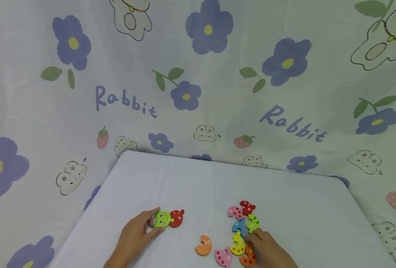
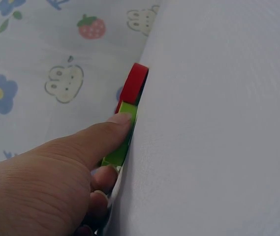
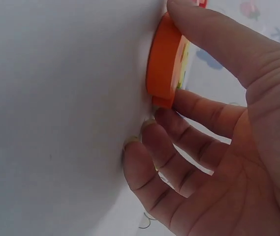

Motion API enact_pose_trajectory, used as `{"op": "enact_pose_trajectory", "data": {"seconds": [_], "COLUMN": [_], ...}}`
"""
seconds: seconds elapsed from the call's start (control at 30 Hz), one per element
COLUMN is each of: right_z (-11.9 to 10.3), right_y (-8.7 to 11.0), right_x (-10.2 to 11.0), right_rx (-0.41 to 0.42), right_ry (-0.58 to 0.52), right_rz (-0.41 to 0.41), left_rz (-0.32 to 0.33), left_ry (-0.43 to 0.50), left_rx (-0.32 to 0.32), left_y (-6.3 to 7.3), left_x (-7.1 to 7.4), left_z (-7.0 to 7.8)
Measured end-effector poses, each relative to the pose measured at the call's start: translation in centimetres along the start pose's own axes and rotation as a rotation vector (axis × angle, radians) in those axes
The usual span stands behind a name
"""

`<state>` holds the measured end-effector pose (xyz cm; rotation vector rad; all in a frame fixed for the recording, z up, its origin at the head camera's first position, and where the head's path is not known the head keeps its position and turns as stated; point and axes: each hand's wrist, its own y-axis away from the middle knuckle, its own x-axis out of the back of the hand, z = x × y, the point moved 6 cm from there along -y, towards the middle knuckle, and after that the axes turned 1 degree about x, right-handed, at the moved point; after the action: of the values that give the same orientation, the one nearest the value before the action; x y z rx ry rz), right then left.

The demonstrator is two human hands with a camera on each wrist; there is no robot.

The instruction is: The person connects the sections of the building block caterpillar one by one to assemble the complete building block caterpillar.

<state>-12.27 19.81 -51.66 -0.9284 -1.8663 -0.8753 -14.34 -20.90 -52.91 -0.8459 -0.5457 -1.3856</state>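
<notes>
On the left of the table my left hand (image 1: 135, 232) pinches a green smiling-face puzzle piece (image 1: 162, 219) between thumb and fingers. A red puzzle piece (image 1: 176, 218) marked 2 sits joined to its right side. My right hand (image 1: 268, 248) grips an orange dotted puzzle piece (image 1: 248, 257) marked 3 by its edges, low over the table; in the right wrist view the orange piece (image 3: 164, 61) stands between thumb and index finger, the other fingers curving beside it. Just left of this hand lie a yellow piece (image 1: 238, 245) and a pink piece (image 1: 222, 257) marked 4.
Blue (image 1: 240, 227), light green (image 1: 253, 223), pink (image 1: 235, 212) and red (image 1: 248, 207) pieces cluster beyond my right hand. A plain orange piece (image 1: 203, 246) marked 10 lies between the hands. Behind the white table (image 1: 184, 178) hangs a patterned cloth (image 1: 218, 74).
</notes>
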Motion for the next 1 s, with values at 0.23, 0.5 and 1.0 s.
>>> {"op": "enact_pose_trajectory", "data": {"seconds": [0.23,0.5,1.0], "right_z": [0.7,1.8,1.5], "right_y": [0.1,0.5,-0.2], "right_x": [-0.5,-0.8,-1.1], "right_rx": [-0.048,-0.098,-0.08], "right_ry": [-0.082,-0.222,-0.362], "right_rz": [-0.015,-0.008,-0.014], "left_rz": [-0.022,-0.038,-0.029], "left_ry": [0.009,0.0,-0.02], "left_rx": [0.02,-0.012,0.045], "left_y": [0.1,-0.6,-0.1], "left_x": [-0.5,-0.8,-0.1], "left_z": [-0.3,0.1,-0.1]}}
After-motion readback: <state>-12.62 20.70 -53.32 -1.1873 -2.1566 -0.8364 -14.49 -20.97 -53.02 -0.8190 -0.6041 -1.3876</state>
